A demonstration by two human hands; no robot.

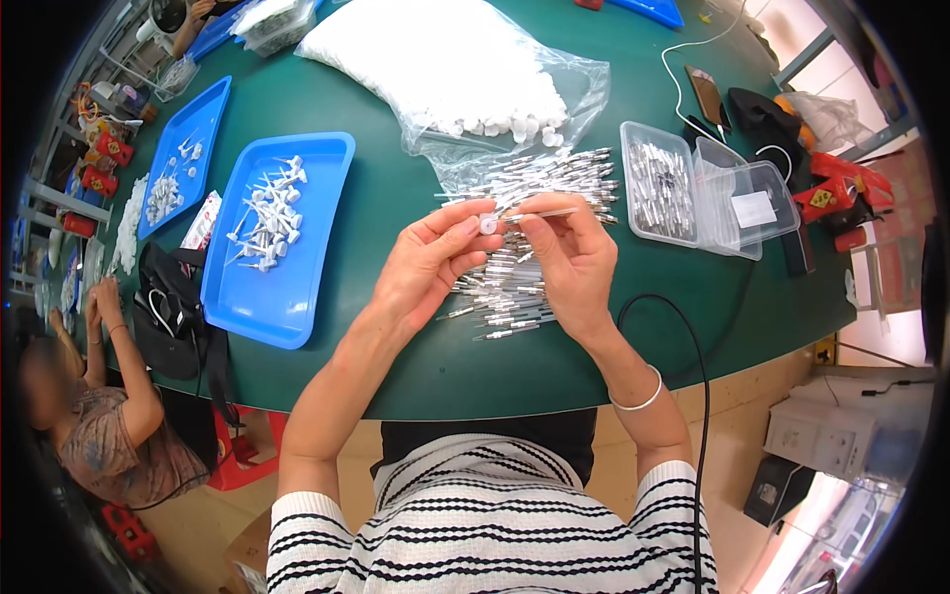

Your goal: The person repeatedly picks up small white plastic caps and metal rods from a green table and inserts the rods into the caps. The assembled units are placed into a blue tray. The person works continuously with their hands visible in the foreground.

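Note:
Over the near middle of the table, my left hand (416, 262) pinches a small round white plastic cap (487, 226) between thumb and fingers. Close to its right, my right hand (574, 262) grips a thin metal-and-clear rod (544, 214) lying nearly level. The rod's left end points at the cap; whether the two touch cannot be made out. Beneath and beyond both hands spreads a loose pile of similar rods (505, 297). To the left, a blue tray (322, 198) holds several white caps with thin stems (272, 218).
A large clear bag of white caps (426, 64) lies open beyond the pile. On the right stand a clear box of rods (661, 193) and its lid (757, 203), with a phone (705, 94) farther back. Another blue tray (213, 114), a black bag (168, 312) and a seated person (119, 426) are left.

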